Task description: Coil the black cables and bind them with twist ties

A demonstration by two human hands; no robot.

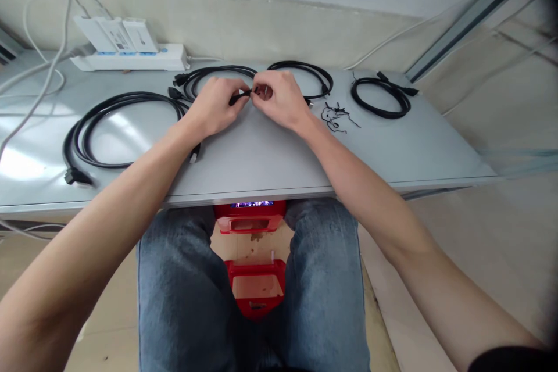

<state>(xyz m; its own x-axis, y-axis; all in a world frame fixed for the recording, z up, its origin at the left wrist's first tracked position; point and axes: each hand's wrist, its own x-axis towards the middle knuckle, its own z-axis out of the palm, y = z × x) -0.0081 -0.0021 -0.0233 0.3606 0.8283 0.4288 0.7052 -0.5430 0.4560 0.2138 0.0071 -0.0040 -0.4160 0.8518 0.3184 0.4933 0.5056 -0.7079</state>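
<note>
Your left hand [215, 106] and right hand [279, 99] meet at the far middle of the table [261, 157]. Fingers of both are pinched tight on the black cable [239, 97], which spans the gap between them. Other coils [380, 97] lie alongside.

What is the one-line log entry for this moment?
left hand: pinches black cable | right hand: pinches same cable | table: coiled cables, twist ties, power strip

Black cable [239, 97]: thin, round, wound into several flat loops. The coil lies on the far middle of the grey table [261, 157]. 1 lobe spreads left, 1 lobe right. The gathered middle is pinched between the left hand [215, 106] and right hand [281, 99]. A black plug end projects from the left lobe.
</note>
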